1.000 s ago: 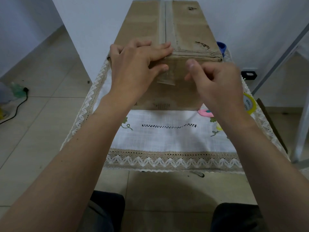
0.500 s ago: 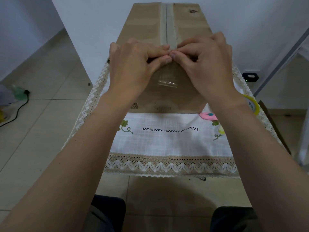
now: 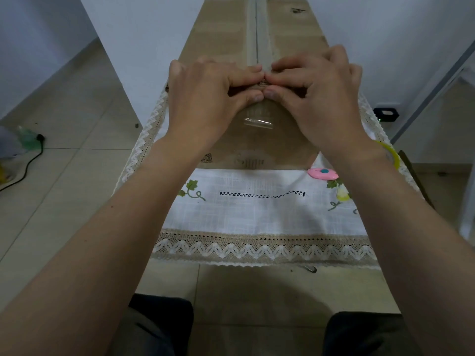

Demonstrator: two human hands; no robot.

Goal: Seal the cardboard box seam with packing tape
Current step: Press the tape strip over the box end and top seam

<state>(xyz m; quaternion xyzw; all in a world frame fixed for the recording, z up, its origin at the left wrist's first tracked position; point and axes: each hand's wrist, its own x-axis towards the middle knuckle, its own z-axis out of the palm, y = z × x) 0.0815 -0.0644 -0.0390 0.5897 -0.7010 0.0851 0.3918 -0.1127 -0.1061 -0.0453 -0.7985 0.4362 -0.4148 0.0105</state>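
Note:
A long brown cardboard box (image 3: 223,34) lies on the cloth-covered table, its top seam covered by a strip of clear packing tape (image 3: 257,39). The tape folds over the near top edge and its loose end (image 3: 257,121) hangs on the front face. My left hand (image 3: 205,98) and my right hand (image 3: 321,96) rest side by side on the near edge, fingertips and thumbs meeting at the seam and pressing on the tape. A yellow tape roll (image 3: 390,152) peeks out behind my right wrist.
A white embroidered tablecloth (image 3: 257,209) with lace trim covers the table. A pink cutter (image 3: 322,173) lies by the box's front right corner. A black cable (image 3: 25,163) runs over the tiled floor at left. A metal frame (image 3: 434,80) stands at right.
My right hand rose from the box's front face to the top edge and met my left hand at the seam. Both hands now press there, hardly moved over the last half second.

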